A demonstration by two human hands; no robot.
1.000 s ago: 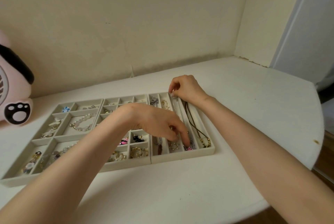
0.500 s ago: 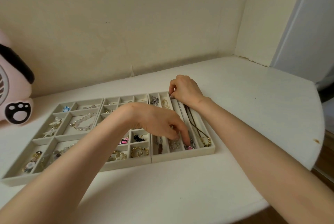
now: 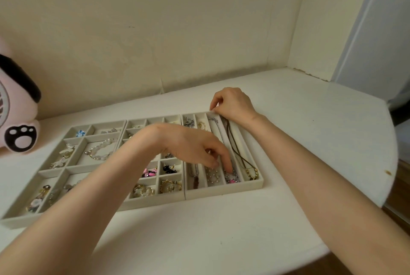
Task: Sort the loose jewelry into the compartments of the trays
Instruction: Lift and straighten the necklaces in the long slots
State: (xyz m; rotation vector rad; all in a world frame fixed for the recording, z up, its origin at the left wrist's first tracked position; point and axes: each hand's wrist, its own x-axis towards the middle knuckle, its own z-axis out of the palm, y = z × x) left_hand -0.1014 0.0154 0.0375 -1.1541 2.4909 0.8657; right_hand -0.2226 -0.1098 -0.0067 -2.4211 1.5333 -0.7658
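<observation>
Lengthwise, a silver chain necklace [image 3: 218, 129] lies in the right-hand tray [image 3: 224, 190], in the third of its four long slots counted from the left.

Its long axis runs from the tray's far rim toward the person, with the pink pendant [image 3: 231, 181] at the near end. The right hand [image 3: 234, 104] pinches the chain's far end at the rim, fingers curled. The left hand [image 3: 193, 146] grips nothing, and its extended index fingertip presses on the chain just behind the pendant. A brown cord necklace [image 3: 235, 143] lies parallel in the next slot to the right. All three trays sit side by side on the white table [image 3: 288, 141].
</observation>
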